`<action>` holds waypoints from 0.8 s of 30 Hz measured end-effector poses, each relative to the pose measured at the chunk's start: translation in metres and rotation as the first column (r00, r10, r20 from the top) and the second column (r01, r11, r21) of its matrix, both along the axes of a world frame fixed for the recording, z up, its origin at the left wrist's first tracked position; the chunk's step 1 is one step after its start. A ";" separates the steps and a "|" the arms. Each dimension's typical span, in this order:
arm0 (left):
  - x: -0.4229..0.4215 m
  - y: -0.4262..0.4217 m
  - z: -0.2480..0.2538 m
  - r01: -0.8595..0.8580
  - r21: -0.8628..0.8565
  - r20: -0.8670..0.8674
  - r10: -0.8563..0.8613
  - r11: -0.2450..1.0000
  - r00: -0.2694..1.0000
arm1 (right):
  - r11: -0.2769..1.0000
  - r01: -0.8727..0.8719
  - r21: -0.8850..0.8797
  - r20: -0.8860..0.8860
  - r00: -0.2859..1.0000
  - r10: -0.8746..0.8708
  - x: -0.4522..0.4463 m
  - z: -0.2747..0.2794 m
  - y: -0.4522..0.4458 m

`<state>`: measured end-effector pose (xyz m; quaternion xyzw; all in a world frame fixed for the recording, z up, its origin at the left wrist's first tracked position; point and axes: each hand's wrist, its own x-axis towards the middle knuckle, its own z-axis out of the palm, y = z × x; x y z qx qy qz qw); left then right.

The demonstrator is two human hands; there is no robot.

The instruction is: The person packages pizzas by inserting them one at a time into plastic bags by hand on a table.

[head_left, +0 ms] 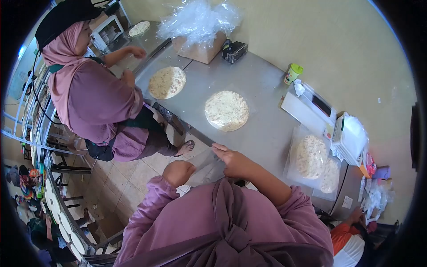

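My left hand (178,172) is closed on one side of a clear plastic bag (204,168), close to my body at the table's front edge. My right hand (231,161) grips the bag's other side, so the plastic stretches between both hands. Just beyond them lies a round, flat pizza (227,111) topped with pale shreds. A second pizza (167,82) is further left, in front of a co-worker. To my right, bagged pizzas (311,156) overlap each other in clear plastic.
A co-worker (95,98) stands at the left by the table (262,89). Loose plastic bags (200,24) fill a cardboard box (202,48) at the back. A green cup (293,73), a phone (321,106) and a white basket (346,139) line the wall side. Another person (351,242) is at lower right.
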<state>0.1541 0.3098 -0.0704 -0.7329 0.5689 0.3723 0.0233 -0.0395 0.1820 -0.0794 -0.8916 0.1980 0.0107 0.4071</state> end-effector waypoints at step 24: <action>0.000 0.071 -0.042 -0.488 -0.345 -0.365 0.364 0.802 0.857 | -0.290 0.325 0.900 -0.345 0.126 -0.930 0.057 -0.139 -0.133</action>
